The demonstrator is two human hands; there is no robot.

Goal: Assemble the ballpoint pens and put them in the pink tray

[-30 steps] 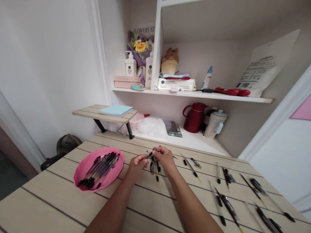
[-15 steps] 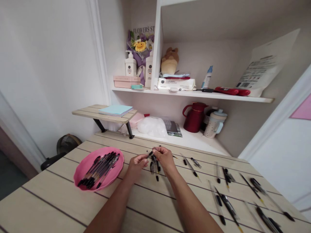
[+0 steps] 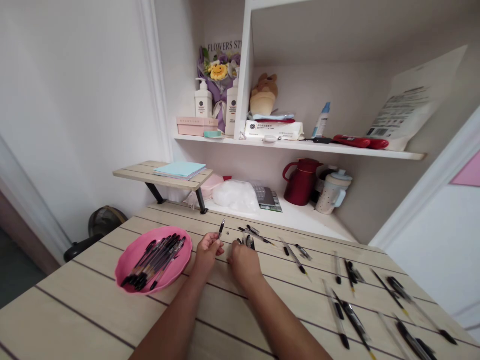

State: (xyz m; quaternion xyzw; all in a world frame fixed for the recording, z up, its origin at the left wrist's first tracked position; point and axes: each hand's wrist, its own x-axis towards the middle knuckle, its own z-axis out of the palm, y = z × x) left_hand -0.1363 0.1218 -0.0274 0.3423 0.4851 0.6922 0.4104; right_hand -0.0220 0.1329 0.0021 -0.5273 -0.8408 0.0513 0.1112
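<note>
Black, slim pen part (image 3: pixel 221 229), tip up, between fingers of left hand (image 3: pixel 207 250); right hand (image 3: pixel 243 259) over loose pens (image 3: pixel 249 242), grip unclear

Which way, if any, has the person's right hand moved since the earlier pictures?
Yes: the right hand has moved down, toward the person, and slightly nearer the pink plate.
</note>
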